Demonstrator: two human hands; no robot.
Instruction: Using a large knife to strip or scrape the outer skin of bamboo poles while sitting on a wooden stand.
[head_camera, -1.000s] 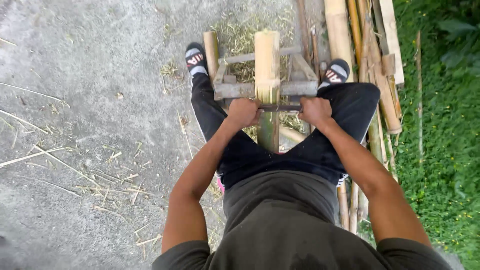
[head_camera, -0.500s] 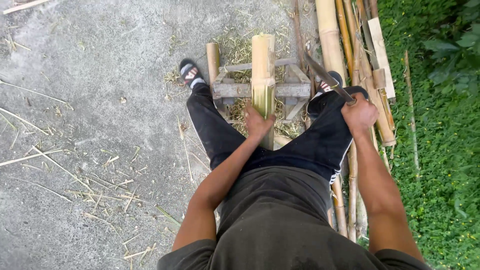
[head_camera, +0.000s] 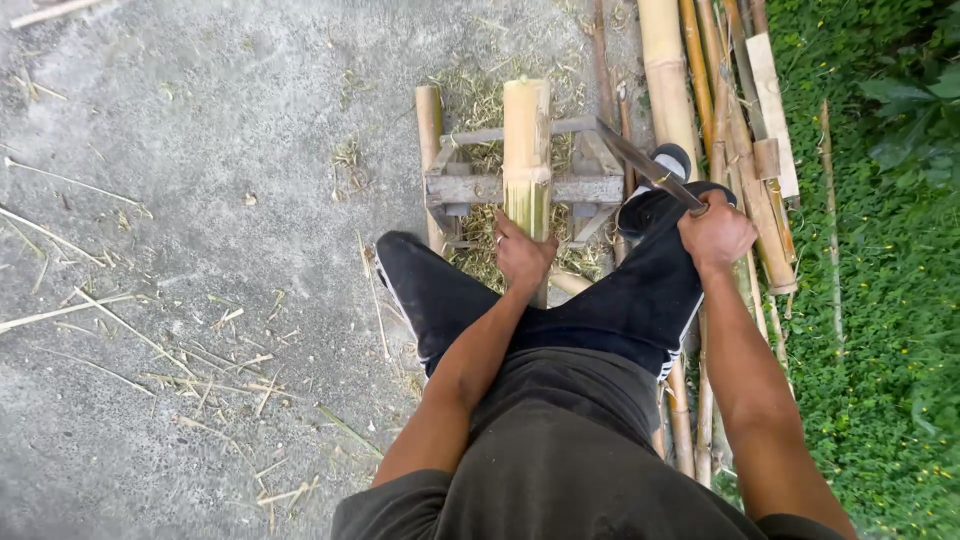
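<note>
bamboo section (head_camera: 526, 140): thick, pale yellow-green, lying lengthwise through wooden frame, near end split into strips, gripped at that end by left hand (head_camera: 522, 252) | blade (head_camera: 640, 160): long, dark, narrow, held in right hand (head_camera: 714, 235), tilted up and left, tip near frame's right corner, clear of bamboo

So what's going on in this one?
A person sits on the concrete ground, legs either side of a small metal frame. Their left hand grips the near, split end of a bamboo piece resting in the frame. Their right hand holds a long blade, raised off to the side and clear of the piece. More bamboo poles lie along the grass on the right.
</note>
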